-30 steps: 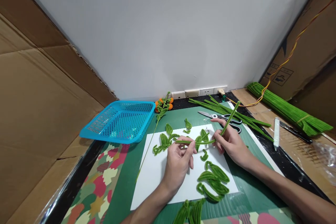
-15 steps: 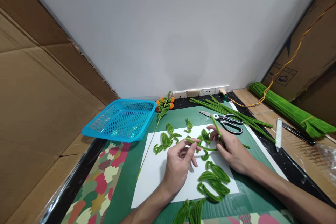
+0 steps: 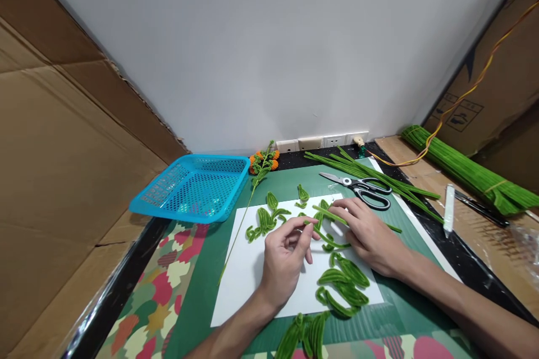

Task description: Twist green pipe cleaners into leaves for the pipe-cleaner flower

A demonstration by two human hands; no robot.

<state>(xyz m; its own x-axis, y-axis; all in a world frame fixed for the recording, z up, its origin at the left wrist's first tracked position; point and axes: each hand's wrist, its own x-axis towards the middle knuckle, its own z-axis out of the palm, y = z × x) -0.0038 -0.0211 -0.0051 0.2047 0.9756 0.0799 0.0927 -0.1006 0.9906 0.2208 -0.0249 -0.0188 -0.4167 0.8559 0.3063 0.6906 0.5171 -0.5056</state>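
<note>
While the left hand (image 3: 285,258) pinches one end of a green pipe cleaner (image 3: 326,235) between thumb and forefinger over the middle of the white sheet (image 3: 248,275), the right hand (image 3: 368,235) presses down on the other part of it, fingers laid nearly flat and closed over the strand just toward the sheet's far right corner. The pipe cleaner's long axis runs roughly left to right between the two hands, bent partway so that one leg slants toward the far edge of the sheet under the right fingertips; both hands touch it, the left at the near end of the bend, the right along the farther leg. Finished folded green leaves (image 3: 343,286) lie on the sheet's near right part, just beside the right wrist, and more small ones (image 3: 265,219) sit toward its far edge. Scissors (image 3: 364,189) rest on the green mat (image 3: 197,269) beyond the sheet's far right corner, close to the right hand, with loose green stems (image 3: 370,176) under them; a blue basket (image 3: 193,186) stands well apart at the far left. Compared with a second ago, the free end of the pipe cleaner no longer stands up above the right hand: it has been folded down flat toward the sheet, and the right hand has lowered onto it.
</note>
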